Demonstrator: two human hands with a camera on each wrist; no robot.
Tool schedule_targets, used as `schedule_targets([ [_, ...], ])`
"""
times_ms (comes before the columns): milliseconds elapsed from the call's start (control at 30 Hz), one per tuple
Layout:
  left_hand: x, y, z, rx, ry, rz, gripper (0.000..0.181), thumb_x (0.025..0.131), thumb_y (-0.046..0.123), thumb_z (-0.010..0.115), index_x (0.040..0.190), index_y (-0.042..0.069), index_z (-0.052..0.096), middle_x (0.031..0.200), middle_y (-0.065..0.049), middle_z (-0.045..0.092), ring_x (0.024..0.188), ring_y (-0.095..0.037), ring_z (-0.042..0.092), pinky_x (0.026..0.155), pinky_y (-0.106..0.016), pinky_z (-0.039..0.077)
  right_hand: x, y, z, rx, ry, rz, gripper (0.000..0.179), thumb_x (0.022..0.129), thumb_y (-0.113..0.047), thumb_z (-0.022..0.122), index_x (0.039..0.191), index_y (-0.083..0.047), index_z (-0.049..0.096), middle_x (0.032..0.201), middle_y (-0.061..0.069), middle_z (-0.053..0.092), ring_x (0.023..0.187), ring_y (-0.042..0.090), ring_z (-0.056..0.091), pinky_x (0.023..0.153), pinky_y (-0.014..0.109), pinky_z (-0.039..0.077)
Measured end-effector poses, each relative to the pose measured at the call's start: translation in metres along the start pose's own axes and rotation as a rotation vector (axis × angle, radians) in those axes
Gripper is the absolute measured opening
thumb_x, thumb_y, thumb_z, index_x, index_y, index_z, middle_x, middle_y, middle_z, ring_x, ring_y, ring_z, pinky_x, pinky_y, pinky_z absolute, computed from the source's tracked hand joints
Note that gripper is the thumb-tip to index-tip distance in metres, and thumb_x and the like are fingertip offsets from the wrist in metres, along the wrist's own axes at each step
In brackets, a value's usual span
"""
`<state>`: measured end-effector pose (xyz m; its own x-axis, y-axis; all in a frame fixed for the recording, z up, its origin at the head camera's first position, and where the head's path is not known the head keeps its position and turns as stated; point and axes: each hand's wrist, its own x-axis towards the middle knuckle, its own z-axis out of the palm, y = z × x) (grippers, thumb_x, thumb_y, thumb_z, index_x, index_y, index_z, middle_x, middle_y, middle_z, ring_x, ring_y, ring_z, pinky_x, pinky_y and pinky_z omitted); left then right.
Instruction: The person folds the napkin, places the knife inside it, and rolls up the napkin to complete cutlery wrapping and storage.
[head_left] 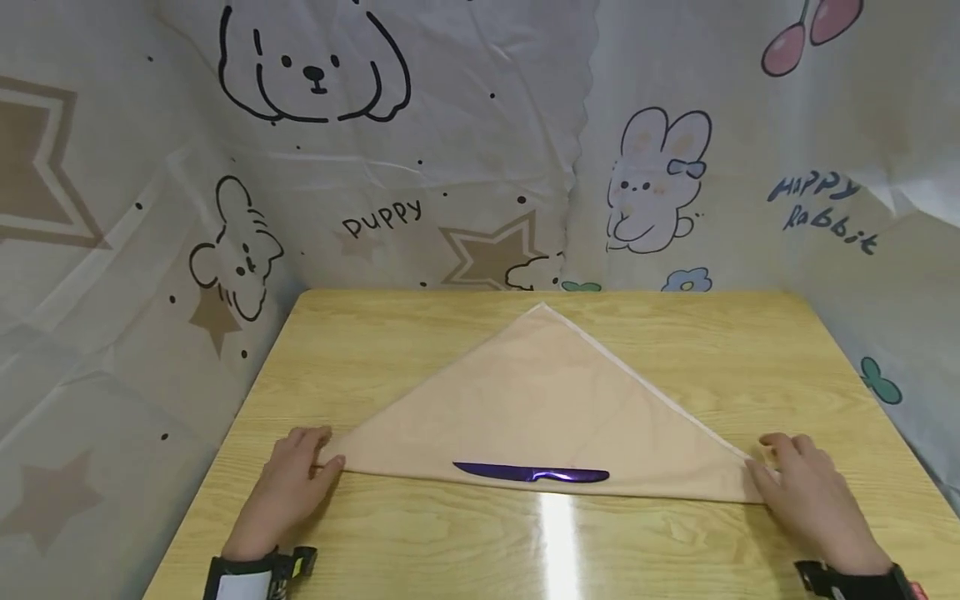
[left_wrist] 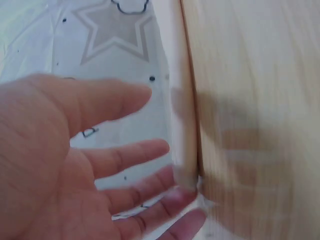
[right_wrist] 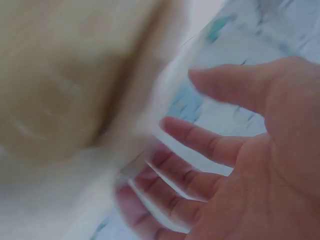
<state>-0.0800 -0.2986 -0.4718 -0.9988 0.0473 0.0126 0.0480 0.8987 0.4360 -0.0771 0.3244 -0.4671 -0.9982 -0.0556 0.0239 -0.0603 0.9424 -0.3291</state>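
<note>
A peach cloth [head_left: 525,400] with a pale edging lies folded into a triangle, its peak pointing away from me. On it, close to the long near edge, rests a shiny purple knife [head_left: 531,473], blade tip to the left. My left hand [head_left: 292,483] is at the cloth's left corner, and in the left wrist view its fingers [left_wrist: 142,152] are loosely extended, some tips touching the cloth's end. At the opposite corner my right hand [head_left: 810,496] touches the cloth. The right wrist view, somewhat blurred, shows its thumb [right_wrist: 230,85] apart from the fingers.
Beneath everything is a light wooden table [head_left: 420,542], with a bright reflection near its front. Pale sheets [head_left: 480,167] printed with cartoon animals and stars enclose its back and sides. Each wrist carries a black strap [head_left: 247,575].
</note>
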Motion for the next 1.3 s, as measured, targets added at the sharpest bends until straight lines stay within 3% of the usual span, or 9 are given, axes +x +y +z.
schedule_targets([
  [100,-0.005,-0.007,-0.006,-0.015,0.004,-0.028,0.044,0.091,0.021,0.066,0.123,-0.007,0.057,0.111,-0.023,0.056,0.103,-0.037,0.049,0.079,-0.054,0.047,-0.015,0.033,-0.003,0.024,-0.1,0.12,0.058,0.094,-0.046,0.057,0.106,0.011,0.06,0.086,0.019,0.06,0.075,0.032,0.053,0.063,0.048,0.045],
  [200,-0.007,-0.009,-0.008,-0.03,-0.015,-0.033,0.036,0.091,0.018,0.066,0.117,-0.005,0.061,0.108,-0.021,0.056,0.1,-0.035,0.05,0.079,-0.053,0.047,-0.022,0.047,-0.002,0.079,-0.139,0.139,0.047,0.095,-0.04,0.059,0.098,0.007,0.064,0.074,0.007,0.058,0.064,0.02,0.048,0.057,0.036,0.042],
  [333,-0.004,-0.01,-0.007,-0.018,-0.008,-0.054,0.025,0.092,0.013,0.064,0.11,-0.004,0.063,0.102,-0.018,0.057,0.089,-0.028,0.051,0.073,-0.046,0.048,-0.023,0.05,-0.001,0.123,-0.12,0.122,0.03,0.097,-0.026,0.057,0.095,0.003,0.064,0.073,0.005,0.058,0.063,0.016,0.045,0.056,0.032,0.039],
  [533,-0.002,-0.008,-0.006,-0.008,-0.015,-0.166,0.025,0.088,0.012,0.067,0.104,-0.005,0.063,0.088,-0.015,0.055,0.073,-0.023,0.048,0.06,-0.035,0.041,-0.022,0.047,-0.003,0.136,-0.125,0.152,0.035,0.1,-0.032,0.049,0.09,-0.001,0.061,0.067,0.004,0.051,0.059,0.017,0.042,0.055,0.031,0.034],
  [700,0.0,-0.006,-0.006,-0.056,0.004,-0.18,0.026,0.085,0.008,0.069,0.107,-0.003,0.063,0.087,-0.012,0.053,0.076,-0.023,0.047,0.062,-0.034,0.04,-0.021,0.048,-0.002,0.136,-0.086,0.148,0.036,0.101,-0.032,0.048,0.091,0.001,0.06,0.067,0.005,0.049,0.058,0.017,0.042,0.053,0.03,0.034],
  [867,0.0,0.008,-0.012,-0.091,0.159,-0.092,0.013,0.084,0.007,0.071,0.096,0.005,0.07,0.092,-0.012,0.06,0.075,-0.02,0.054,0.061,-0.034,0.046,-0.019,0.052,0.0,0.13,-0.064,0.14,0.026,0.097,-0.023,0.056,0.094,0.003,0.057,0.067,0.005,0.051,0.059,0.017,0.043,0.053,0.03,0.034],
  [1033,0.008,0.044,-0.023,-0.132,0.302,0.09,0.011,0.082,0.007,0.074,0.093,0.009,0.072,0.088,-0.005,0.069,0.069,-0.013,0.058,0.061,-0.038,0.053,-0.015,0.054,-0.003,0.152,-0.121,0.162,0.038,0.099,-0.029,0.052,0.1,0.008,0.054,0.074,0.007,0.053,0.063,0.018,0.044,0.055,0.031,0.037],
  [1133,0.018,0.07,-0.025,-0.16,0.309,0.19,0.012,0.082,0.008,0.075,0.093,0.009,0.072,0.085,0.0,0.069,0.069,-0.009,0.058,0.062,-0.04,0.055,-0.012,0.054,-0.005,0.163,-0.16,0.182,0.042,0.1,-0.032,0.049,0.103,0.01,0.052,0.077,0.009,0.054,0.066,0.019,0.045,0.056,0.031,0.037],
  [1300,0.029,0.117,-0.022,-0.211,0.251,0.325,0.014,0.079,0.011,0.078,0.092,0.011,0.072,0.079,0.005,0.066,0.067,-0.003,0.057,0.06,-0.035,0.056,-0.012,0.053,-0.004,0.15,-0.166,0.194,0.041,0.099,-0.03,0.052,0.103,0.01,0.052,0.079,0.01,0.054,0.068,0.021,0.046,0.057,0.031,0.037],
])
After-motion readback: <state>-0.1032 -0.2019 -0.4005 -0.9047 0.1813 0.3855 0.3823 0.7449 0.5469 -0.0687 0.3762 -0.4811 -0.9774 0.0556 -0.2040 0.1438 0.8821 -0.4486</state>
